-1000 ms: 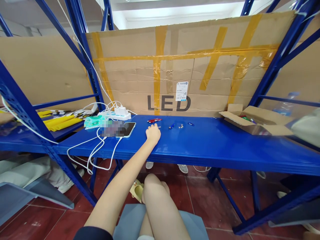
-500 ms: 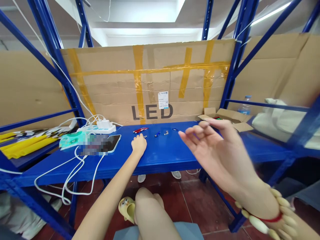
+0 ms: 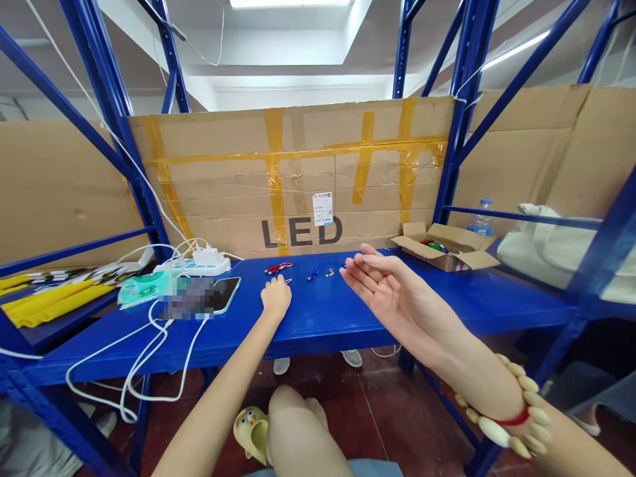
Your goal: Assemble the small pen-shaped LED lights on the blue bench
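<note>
A blue metal surface (image 3: 318,318) is seen, built into a rack of blue steel posts (image 3: 119,112). Behind it a large cardboard sheet (image 3: 298,179), patched with yellow tape and printed with the letters LED, is set up as a back wall. The floor (image 3: 377,404) below is laid with dark red tiles, and a ceiling light is seen at 12 o'clock.

The left hand (image 3: 276,298) is laid on the surface with the fingers curled under, palm down; whether anything is held inside it cannot be told. Just beyond it, at 12 o'clock from the knuckles, red pens (image 3: 279,267) are lying, and a blue pen (image 3: 312,275) and some small silver parts (image 3: 330,271) are found near them at 1 o'clock. The right hand (image 3: 385,288) is raised above the front part of the surface, palm turned up, fingers spread loosely, and nothing is held in it. A bracelet of pale beads (image 3: 517,414) is worn on its wrist.

At 9 o'clock from the left hand a phone (image 3: 224,294) is placed, with white cables (image 3: 144,351) hanging over the edge, and a white power strip (image 3: 196,265) behind it. At 3 o'clock an open cardboard box (image 3: 447,244) is standing, and a water bottle (image 3: 481,222) behind it.
</note>
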The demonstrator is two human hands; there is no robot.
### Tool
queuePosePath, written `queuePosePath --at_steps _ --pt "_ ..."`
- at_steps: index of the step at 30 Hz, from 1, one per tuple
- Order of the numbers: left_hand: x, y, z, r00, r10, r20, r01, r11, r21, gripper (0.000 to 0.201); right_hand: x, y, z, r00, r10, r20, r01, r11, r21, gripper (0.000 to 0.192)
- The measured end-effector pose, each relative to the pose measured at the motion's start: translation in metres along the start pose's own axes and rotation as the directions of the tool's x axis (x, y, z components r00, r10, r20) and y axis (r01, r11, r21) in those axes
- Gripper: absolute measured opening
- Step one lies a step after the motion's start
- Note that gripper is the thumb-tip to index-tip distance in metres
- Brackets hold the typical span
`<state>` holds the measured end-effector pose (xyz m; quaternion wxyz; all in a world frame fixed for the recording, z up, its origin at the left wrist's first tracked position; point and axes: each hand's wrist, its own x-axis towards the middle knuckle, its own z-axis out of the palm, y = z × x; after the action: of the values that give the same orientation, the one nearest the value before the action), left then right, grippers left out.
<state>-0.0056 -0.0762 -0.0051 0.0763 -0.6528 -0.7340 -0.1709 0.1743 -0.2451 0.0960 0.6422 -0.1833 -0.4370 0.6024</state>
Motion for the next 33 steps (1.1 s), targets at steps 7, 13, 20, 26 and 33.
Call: queuePosePath --at_steps 7,13,20,26,33 --pt "0.002 -0.001 0.0 1.0 -0.02 0.011 0.02 0.999 -0.027 0.029 0.003 0.001 -0.003 1.0 0.014 -0.003 -0.014 1.0 -0.027 0.022" --pt "0.01 -0.007 0.002 0.998 -0.03 0.057 0.033 0.998 -0.052 0.028 0.017 0.009 -0.007 0.996 0.089 -0.012 -0.089 0.996 0.026 0.022" --pt "0.038 -0.011 0.013 0.997 0.076 0.017 -0.074 0.993 -0.091 0.027 0.053 0.03 -0.016 0.988 0.154 -0.024 -0.151 0.985 0.077 0.028" --pt "0.071 -0.001 0.03 0.945 0.324 -0.047 -0.327 0.932 -0.153 0.03 0.101 0.051 -0.026 0.985 0.168 0.047 -0.172 0.98 0.103 0.029" --pt "0.104 0.01 0.044 0.868 0.496 -0.042 -0.497 0.865 -0.064 0.029 0.17 0.076 -0.044 0.979 0.162 0.127 -0.164 0.986 0.008 0.024"
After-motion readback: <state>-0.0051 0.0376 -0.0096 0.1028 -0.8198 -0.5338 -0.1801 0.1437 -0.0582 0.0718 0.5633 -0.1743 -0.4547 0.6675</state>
